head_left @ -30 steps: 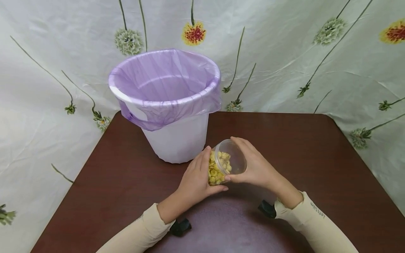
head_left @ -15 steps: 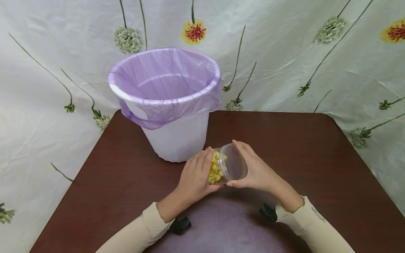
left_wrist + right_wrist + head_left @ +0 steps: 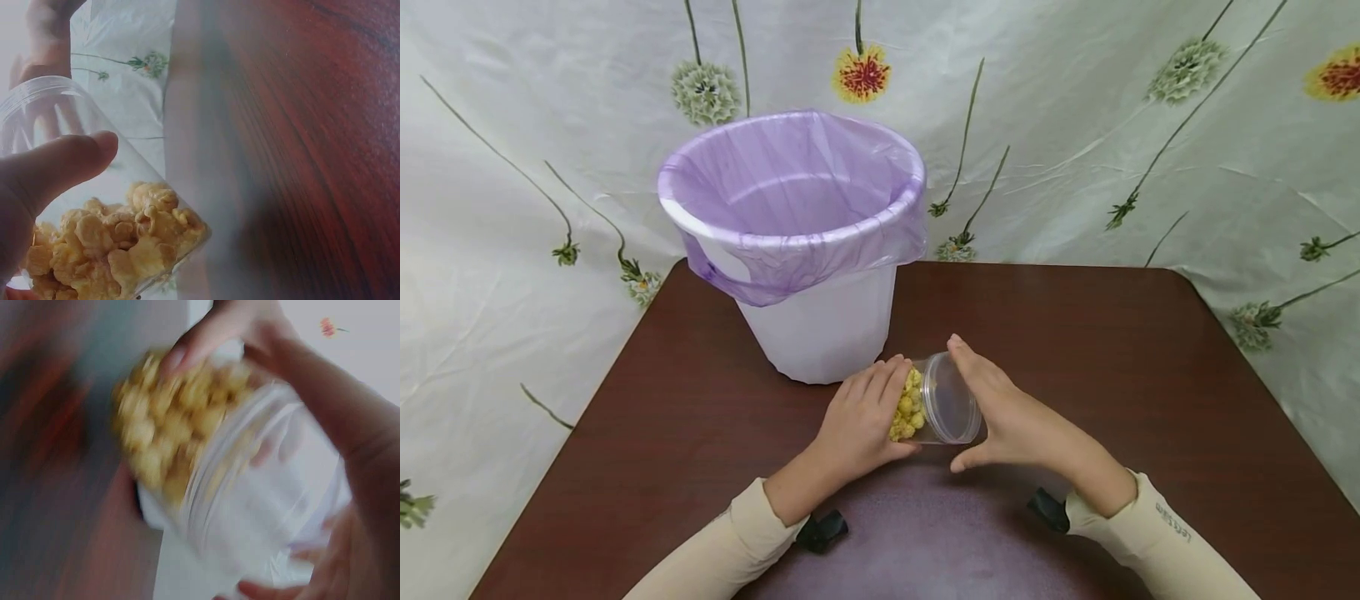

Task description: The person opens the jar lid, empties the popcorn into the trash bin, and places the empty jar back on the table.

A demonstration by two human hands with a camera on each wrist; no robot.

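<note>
The clear cylindrical plastic jar [image 3: 938, 403] is already tipped, lumpy yellow popcorn [image 3: 908, 408] still inside, our left hand [image 3: 859, 421] gripping the jar, our right hand [image 3: 1006, 418] spread alongside.

Popcorn [image 3: 907, 410] lies in the jar [image 3: 952, 404] gripped by the left hand [image 3: 861, 417]. Behind that grip, leftward, the bin [image 3: 827, 333] stands on the table [image 3: 1075, 333]; just rightward, perhaps touching the jar, is the right hand [image 3: 1011, 421].

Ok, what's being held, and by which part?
The clear jar, gripped by the left hand around the end where the popcorn sits. The right hand grips nothing.
</note>
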